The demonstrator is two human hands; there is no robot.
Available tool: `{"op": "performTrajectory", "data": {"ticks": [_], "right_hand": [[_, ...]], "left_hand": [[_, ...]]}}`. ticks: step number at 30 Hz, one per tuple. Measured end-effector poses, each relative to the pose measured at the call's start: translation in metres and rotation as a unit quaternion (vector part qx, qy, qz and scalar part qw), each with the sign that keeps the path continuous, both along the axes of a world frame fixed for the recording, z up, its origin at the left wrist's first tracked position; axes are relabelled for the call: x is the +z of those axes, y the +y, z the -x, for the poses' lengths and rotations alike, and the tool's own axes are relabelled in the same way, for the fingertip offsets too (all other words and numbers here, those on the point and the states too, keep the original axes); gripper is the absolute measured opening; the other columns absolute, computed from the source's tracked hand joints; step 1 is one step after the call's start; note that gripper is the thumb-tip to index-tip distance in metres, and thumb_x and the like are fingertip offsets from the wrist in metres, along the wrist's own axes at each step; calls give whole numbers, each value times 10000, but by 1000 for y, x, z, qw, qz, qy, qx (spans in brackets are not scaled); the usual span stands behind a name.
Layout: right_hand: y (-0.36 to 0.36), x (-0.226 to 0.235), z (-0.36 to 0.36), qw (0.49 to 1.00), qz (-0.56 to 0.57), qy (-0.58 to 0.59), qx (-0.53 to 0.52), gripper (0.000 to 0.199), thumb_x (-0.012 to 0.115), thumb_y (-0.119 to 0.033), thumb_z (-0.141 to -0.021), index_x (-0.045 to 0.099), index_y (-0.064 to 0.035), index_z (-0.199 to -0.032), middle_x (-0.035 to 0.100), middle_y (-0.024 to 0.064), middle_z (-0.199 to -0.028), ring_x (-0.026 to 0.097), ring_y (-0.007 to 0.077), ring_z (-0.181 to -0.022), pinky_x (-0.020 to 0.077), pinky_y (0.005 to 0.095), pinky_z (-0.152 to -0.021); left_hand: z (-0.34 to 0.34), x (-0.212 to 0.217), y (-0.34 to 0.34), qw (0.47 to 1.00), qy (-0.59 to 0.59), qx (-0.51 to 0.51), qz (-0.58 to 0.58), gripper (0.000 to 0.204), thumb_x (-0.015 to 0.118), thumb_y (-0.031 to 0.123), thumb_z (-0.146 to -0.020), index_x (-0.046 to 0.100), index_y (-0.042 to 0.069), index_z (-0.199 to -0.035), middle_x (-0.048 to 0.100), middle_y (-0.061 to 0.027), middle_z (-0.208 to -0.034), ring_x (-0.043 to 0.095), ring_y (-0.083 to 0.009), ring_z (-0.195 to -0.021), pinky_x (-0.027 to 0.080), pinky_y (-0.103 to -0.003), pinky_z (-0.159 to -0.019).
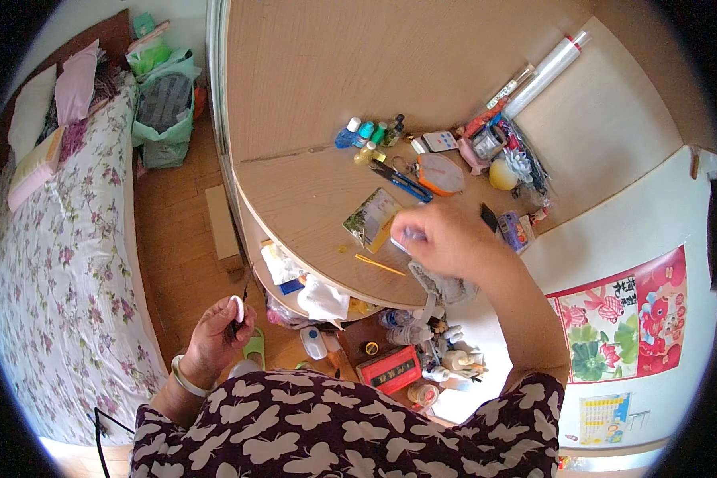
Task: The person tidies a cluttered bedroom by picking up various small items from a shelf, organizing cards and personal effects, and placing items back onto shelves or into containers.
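Observation:
My left hand [215, 333] is closed, held low over the floor at the left of the shelf. Thumb and fingers pinch a small round thing with a white and pink rim [238, 308]; a dark part shows below it. Over the front right of the wooden shelf [295, 187], my right hand [442, 239] curls around a small pale purplish thing [412, 233], mostly hidden by the fingers. Next to that hand lie a green and yellow packet [372, 219] and a thin yellow stick [380, 264]. Blue-handled scissors [402, 182] and an orange-rimmed round case [440, 174] are just behind.
Small bottles [366, 131] stand along the shelf's back. A white remote [438, 142] and clutter fill its right corner, beside a long clear roll [543, 76]. A lower shelf holds white cloths [323, 299]. Below are a red box [389, 369] and bottles. A flowered bed [64, 279] stands left.

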State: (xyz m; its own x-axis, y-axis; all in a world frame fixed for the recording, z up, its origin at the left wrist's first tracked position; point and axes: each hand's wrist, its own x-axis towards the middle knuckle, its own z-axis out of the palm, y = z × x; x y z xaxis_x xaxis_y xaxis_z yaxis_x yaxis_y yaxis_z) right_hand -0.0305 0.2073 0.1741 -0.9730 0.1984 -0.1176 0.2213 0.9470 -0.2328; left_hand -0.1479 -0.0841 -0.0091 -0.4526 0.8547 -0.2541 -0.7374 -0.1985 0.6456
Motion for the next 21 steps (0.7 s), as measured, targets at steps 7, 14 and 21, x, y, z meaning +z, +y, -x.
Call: {"op": "performTrajectory", "data": {"ticks": [7,14,21], "right_hand": [[3,-2,21,989,-138,-39,17,389,526,-104,-757,588,-227,-1120,604,167,-707,576,318,-634,465,416,-639],[-4,-4,64,993,-95,13,73,324,523,-149,-795,599,-225,-1100,610,151,-698,581,305,-621,468,400,-617],[-37,-6,71,984,-173,-42,27,440,508,-442,-820,601,-63,-1024,611,137,-652,615,277,-617,488,385,-575]], "left_hand": [[1,-9,-3,1000,-10,12,-9,260,485,301,-891,510,65,-785,528,-53,-721,424,-95,-544,328,-192,-460],[4,-6,-6,1000,-21,17,-3,257,496,301,-888,503,59,-800,538,-55,-748,426,-94,-554,338,-185,-481],[9,-11,-11,999,-30,22,-1,255,502,294,-881,508,54,-799,535,-49,-746,426,-91,-558,337,-187,-485]]}}
